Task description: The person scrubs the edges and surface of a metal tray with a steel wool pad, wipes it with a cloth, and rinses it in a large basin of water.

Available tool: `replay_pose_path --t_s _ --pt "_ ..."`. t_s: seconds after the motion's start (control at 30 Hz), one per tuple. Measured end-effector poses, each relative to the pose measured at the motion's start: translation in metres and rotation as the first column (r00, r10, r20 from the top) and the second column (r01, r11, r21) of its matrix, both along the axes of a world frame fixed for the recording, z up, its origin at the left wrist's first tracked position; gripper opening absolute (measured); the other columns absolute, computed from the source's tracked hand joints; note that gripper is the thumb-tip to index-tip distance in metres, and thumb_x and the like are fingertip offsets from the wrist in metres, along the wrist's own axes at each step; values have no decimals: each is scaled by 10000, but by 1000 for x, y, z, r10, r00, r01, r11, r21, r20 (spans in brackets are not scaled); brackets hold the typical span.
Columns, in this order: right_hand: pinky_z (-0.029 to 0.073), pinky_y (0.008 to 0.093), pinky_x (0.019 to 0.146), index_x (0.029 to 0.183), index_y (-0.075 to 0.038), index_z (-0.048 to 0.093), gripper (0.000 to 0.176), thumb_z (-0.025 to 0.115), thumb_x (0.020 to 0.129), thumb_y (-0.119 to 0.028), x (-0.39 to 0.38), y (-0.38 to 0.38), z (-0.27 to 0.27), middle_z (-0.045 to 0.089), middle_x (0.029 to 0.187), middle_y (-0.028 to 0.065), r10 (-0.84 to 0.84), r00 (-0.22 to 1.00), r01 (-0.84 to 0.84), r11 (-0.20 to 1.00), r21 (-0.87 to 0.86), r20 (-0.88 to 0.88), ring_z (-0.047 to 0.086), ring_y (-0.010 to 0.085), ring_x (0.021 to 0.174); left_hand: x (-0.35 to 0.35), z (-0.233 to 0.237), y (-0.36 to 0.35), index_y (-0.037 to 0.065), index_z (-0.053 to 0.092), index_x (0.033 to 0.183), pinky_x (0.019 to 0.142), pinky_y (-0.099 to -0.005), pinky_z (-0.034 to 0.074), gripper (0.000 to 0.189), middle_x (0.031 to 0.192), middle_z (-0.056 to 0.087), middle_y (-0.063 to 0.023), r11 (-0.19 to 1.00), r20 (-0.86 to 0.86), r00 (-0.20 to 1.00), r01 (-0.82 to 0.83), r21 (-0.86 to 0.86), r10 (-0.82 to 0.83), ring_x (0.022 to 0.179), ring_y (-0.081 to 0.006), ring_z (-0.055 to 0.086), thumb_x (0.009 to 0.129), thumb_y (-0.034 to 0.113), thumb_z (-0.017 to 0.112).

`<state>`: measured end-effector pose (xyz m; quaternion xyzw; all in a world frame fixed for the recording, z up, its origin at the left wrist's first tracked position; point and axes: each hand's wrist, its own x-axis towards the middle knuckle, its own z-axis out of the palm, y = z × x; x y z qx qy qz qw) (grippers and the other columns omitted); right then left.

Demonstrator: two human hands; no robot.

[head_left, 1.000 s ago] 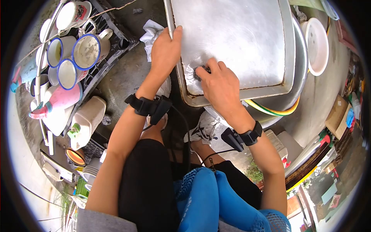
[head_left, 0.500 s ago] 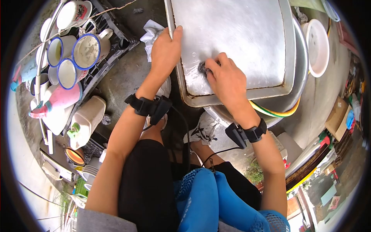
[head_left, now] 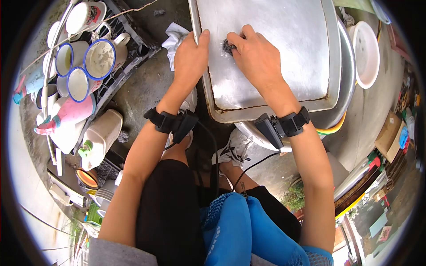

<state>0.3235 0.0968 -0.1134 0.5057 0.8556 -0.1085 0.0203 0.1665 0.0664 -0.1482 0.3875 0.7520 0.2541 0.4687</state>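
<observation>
A large metal tray [head_left: 275,66] with a browned inner edge rests over a round metal basin [head_left: 348,75]. My left hand [head_left: 191,60] grips the tray's left rim, thumb on top. Over the tray's inner surface, my right hand [head_left: 257,55] is closed on a dark steel wool scrubber [head_left: 228,46], which presses on the metal left of the middle. Both wrists wear black straps with small devices.
Enamel mugs [head_left: 100,59] with blue rims fill a dark crate at the left. Near it are a pink spray bottle [head_left: 75,108], a plastic jug [head_left: 102,133] and a white cloth [head_left: 175,40]. A white basin [head_left: 367,55] stands at the upper right.
My right hand has moved up the tray, away from my body, with the scrubber. My left hand stays on the rim.
</observation>
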Motion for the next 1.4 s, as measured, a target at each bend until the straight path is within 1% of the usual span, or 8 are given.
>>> replay_pose_path --t_s 0.13,0.2,0.3,0.5,0.67,0.93,1.17,1.4 --pt "556 341 627 1054 -191 677 283 639 807 -59 16 29 0 601 991 69 -197 974 182 975 126 115 637 232 819 1 -22 -4 -123 581 1217 952 -455 459 661 1096 647 -330 999 -68 998 -6 50 10 1073 -454 613 961 470 440" --pt "555 343 625 1050 -190 676 281 641 805 -57 11 24 -2 599 989 66 -150 984 134 979 154 94 634 231 814 1 -22 -2 -34 649 1001 722 -374 471 548 757 621 -125 991 -107 992 -56 119 69 737 -248 607 945 492 503" --pt "552 343 628 1015 -180 666 262 647 794 -41 3 1 2 589 976 60 -32 999 28 992 120 35 625 234 801 0 -3 1 -118 587 1208 945 -458 460 652 1081 653 -323 1000 -7 1000 4 2 -4 1063 -452 616 968 467 431" --pt "548 360 697 941 -170 634 211 681 787 -33 67 -11 27 561 942 20 93 992 -107 976 -188 -83 625 217 888 -2 -11 -2 -139 556 1242 974 -451 447 680 1126 636 -333 999 -33 999 22 47 -20 1106 -451 600 967 472 439" --pt "539 363 696 899 -158 624 202 672 776 -5 153 -10 48 549 925 24 67 974 -20 977 -213 216 621 218 877 0 -13 -2 -156 529 1266 1017 -440 421 694 1194 605 -343 999 -22 1000 7 46 -6 1168 -451 568 968 464 439" --pt "521 386 695 833 -134 618 135 633 747 -31 50 -60 36 557 969 59 377 913 -407 874 -266 -157 607 242 869 0 -9 -2 -137 538 1269 1004 -444 430 674 1188 617 -325 1000 38 999 11 28 -12 1152 -446 578 970 459 438" --pt "517 389 685 802 -127 613 118 653 743 -32 83 -40 38 553 946 51 351 934 -343 835 -430 -62 609 244 857 0 -16 -1 -132 544 1262 987 -448 438 672 1154 631 -321 999 -47 999 7 39 -5 1126 -450 590 971 464 436" --pt "532 383 710 853 -123 616 165 668 726 -33 50 -59 33 557 1005 62 365 918 -397 861 -318 -156 609 240 899 0 -6 -1 -135 558 1236 979 -456 440 674 1139 629 -332 1000 56 998 3 24 -4 1111 -457 592 965 471 441"
